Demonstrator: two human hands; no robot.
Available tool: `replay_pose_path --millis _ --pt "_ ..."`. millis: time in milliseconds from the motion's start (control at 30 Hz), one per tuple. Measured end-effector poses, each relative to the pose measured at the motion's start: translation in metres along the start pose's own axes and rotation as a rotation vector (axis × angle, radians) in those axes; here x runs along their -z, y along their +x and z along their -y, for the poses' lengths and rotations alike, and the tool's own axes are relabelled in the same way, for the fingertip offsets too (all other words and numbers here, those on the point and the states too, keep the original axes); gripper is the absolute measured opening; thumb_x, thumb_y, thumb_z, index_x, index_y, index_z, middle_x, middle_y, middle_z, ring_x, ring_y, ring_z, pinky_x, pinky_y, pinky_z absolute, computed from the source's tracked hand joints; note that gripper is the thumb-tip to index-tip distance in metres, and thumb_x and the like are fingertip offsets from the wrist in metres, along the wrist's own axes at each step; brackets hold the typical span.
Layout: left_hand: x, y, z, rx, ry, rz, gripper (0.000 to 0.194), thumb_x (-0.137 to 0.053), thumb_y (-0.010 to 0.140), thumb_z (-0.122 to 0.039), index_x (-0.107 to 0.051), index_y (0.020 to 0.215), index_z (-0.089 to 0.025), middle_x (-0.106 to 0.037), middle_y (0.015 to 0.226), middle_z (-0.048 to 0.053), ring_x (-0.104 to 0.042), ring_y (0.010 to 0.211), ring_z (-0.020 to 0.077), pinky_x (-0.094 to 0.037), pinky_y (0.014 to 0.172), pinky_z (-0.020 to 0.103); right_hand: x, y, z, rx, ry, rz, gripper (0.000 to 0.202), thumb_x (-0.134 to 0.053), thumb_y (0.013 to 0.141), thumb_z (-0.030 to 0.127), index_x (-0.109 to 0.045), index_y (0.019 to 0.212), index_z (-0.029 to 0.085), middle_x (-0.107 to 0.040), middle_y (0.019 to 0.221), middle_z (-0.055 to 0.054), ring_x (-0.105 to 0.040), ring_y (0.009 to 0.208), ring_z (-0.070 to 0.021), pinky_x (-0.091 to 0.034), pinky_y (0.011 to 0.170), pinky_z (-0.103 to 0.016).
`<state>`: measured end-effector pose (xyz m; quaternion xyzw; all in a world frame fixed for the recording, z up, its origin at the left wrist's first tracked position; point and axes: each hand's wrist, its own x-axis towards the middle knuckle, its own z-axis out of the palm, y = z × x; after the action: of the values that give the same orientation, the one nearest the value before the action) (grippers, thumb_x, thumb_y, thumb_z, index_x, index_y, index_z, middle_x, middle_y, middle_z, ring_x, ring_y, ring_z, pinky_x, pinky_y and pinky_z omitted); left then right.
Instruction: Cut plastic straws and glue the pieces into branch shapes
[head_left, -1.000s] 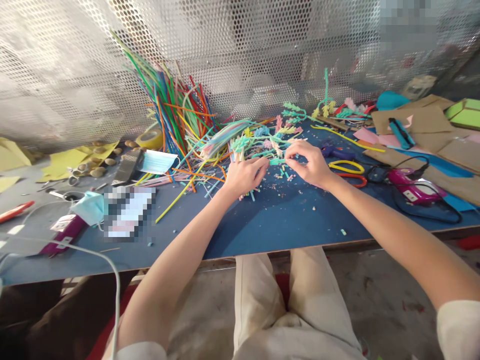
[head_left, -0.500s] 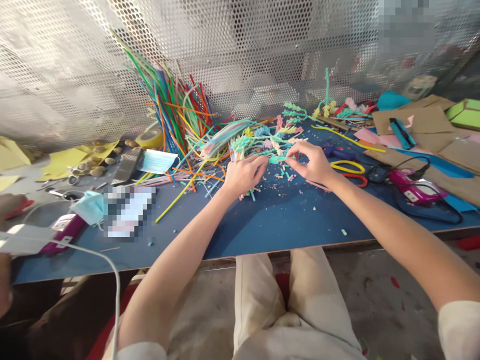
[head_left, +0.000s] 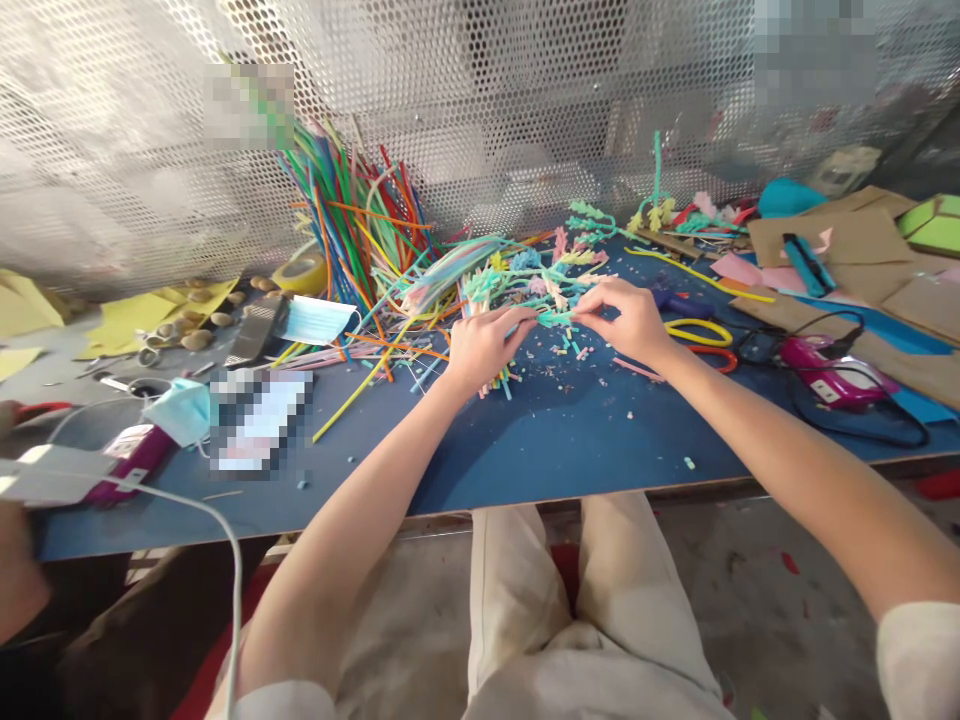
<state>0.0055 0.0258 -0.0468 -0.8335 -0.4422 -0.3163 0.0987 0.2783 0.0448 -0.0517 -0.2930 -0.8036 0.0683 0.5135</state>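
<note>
Over the middle of the blue table [head_left: 480, 470], my two hands are close together with a mint-green pipe cleaner piece [head_left: 555, 318] between them. My left hand [head_left: 487, 345] is closed, thumb against fingers, at the left end of that piece. Thumb and forefinger of my right hand [head_left: 621, 315] pinch its right end. Just beyond lies a cluster of pipe cleaner sprigs [head_left: 525, 270] in mint, pink, yellow and blue. Short cut bits [head_left: 574, 345] are scattered below my fingers.
Long pipe cleaners [head_left: 352, 230] stand against the perforated metal panel [head_left: 510, 90]. A phone [head_left: 259, 420], face masks [head_left: 319, 322] and a white cable [head_left: 225, 540] are at left, near another person's arm [head_left: 19, 580]. Yellow-handled scissors [head_left: 697, 330], a magenta device [head_left: 836, 372] and cardboard [head_left: 832, 245] lie right.
My hands stay at nearly the same spot, still holding the mint-green piece, with slight finger movement. The other person's arm at the left edge has shifted.
</note>
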Motion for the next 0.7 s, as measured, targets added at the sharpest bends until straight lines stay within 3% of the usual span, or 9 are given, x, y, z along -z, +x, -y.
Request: replay_pose_path --millis 267,500,600,700 --pt "-0.007 -0.001 0.006 -0.003 -0.036 -0.003 0.036 -0.056 0.11 -0.05 -0.084 0.123 -0.033 -0.086 0.106 0.005 -0.079 0.087 0.0202 -0.049 0.066 0.028 0.001 0.001 0.002 0.025 -0.023 0.027 0.014 -0.077 0.098 0.042 -0.079 0.089 0.031 -0.082 0.093 -0.001 -0.071 0.092 -0.0256 -0.056 0.092 -0.047" --pt "-0.005 -0.001 0.006 0.08 -0.049 -0.02 0.035 -0.057 0.109 -0.048 -0.086 0.117 -0.03 -0.086 0.101 0.007 -0.078 0.08 0.0192 -0.048 0.066 0.028 0.015 0.005 -0.018 -0.055 -0.127 0.073 0.016 -0.067 0.099 0.03 -0.076 0.112 0.027 -0.076 0.105 -0.005 -0.064 0.079 -0.0212 -0.054 0.084 -0.042" --pt "-0.005 0.0 0.005 0.097 -0.048 -0.055 0.036 -0.056 0.109 -0.048 -0.086 0.114 -0.03 -0.085 0.091 0.007 -0.076 0.077 0.0189 -0.046 0.065 0.028 0.019 0.001 -0.033 -0.091 -0.16 0.275 0.013 -0.068 0.098 0.033 -0.078 0.1 0.025 -0.076 0.096 -0.004 -0.065 0.079 -0.0212 -0.052 0.081 -0.04" --pt "-0.003 0.0 0.005 0.074 -0.046 -0.061 0.038 -0.054 0.11 -0.049 -0.086 0.116 -0.03 -0.083 0.085 0.006 -0.074 0.075 0.018 -0.046 0.064 0.029 0.017 -0.003 -0.043 -0.082 -0.148 0.487 0.017 -0.066 0.1 0.033 -0.081 0.102 0.027 -0.078 0.101 -0.004 -0.069 0.091 -0.0231 -0.051 0.086 -0.04"
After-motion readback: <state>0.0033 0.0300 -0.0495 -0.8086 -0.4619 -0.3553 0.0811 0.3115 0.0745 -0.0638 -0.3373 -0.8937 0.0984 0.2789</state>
